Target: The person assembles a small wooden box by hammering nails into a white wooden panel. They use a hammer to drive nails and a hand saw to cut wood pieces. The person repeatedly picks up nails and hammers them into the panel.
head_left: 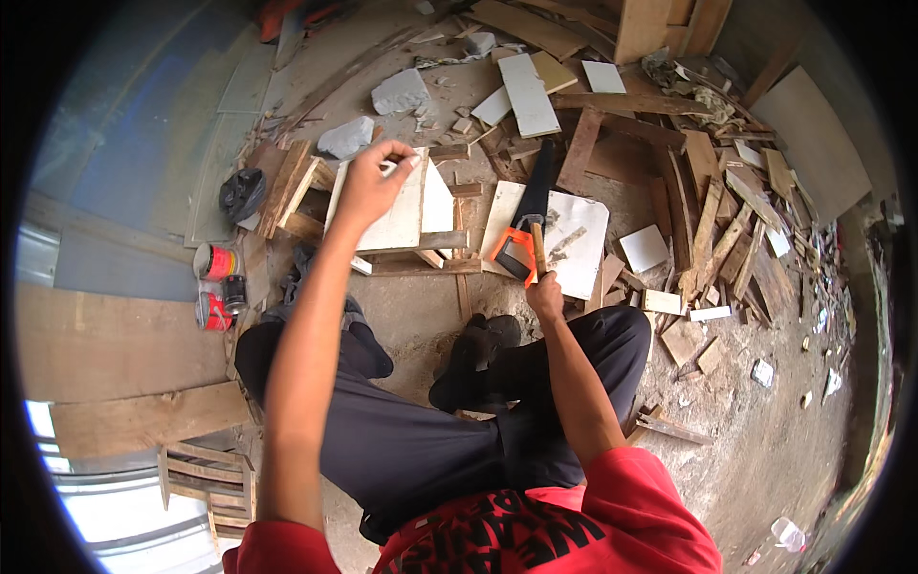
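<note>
My left hand (371,191) is over a small white-topped wooden box frame (394,222), its fingertips pinched together at the top panel. Whatever they hold, if anything, is too small to make out. My right hand (546,296) is closed round the wooden handle of what looks like a hammer (539,251). The hammer's head is hard to tell apart from the saw behind it. That handsaw (541,182), with a dark blade and an orange handle, rests on a white board (581,222) just beyond my right hand.
Scrap planks (712,239) are heaped at the right. White offcuts (528,94) and broken concrete lumps (401,91) lie at the back. Paint cans (216,261) and a black plastic bag (243,194) stand at the left. A slatted wooden piece (206,475) is at the lower left.
</note>
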`<state>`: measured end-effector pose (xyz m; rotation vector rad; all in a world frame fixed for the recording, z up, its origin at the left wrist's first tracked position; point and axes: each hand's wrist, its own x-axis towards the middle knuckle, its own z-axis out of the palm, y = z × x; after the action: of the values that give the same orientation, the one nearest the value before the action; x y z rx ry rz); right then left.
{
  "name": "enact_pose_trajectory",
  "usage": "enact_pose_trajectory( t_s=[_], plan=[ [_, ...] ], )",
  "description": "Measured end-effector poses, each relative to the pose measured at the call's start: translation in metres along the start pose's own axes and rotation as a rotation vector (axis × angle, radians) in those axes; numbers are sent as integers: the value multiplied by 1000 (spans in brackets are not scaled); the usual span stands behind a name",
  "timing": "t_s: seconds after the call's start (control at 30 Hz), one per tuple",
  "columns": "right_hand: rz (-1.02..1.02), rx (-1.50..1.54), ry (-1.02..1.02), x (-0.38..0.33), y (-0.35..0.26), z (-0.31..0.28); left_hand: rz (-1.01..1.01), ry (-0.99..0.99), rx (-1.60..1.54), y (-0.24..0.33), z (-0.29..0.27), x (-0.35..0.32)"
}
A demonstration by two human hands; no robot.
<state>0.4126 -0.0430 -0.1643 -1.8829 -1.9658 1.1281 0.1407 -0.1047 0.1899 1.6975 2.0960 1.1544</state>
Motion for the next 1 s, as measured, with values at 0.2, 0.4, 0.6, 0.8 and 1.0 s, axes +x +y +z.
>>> enact_pose_trajectory(
  t_s=[0.2,0.4,0.6,0.8,1.0],
  plan=[
    [-140,444,98,17,-21,-58,-292,418,-240,-126,99,-63],
    [-294,606,215,-24,-37,-92,-446,379,-548,-168,115,-97],
    [-22,768,-44,-73,-80,-110,-456,314,-651,-175,106,-113],
    [145,893,-178,-143,-109,-116,-377,307,-652,-171,99,-120],
    [210,828,-177,-174,-98,-90,-284,267,-457,-160,96,-119]
  ],
)
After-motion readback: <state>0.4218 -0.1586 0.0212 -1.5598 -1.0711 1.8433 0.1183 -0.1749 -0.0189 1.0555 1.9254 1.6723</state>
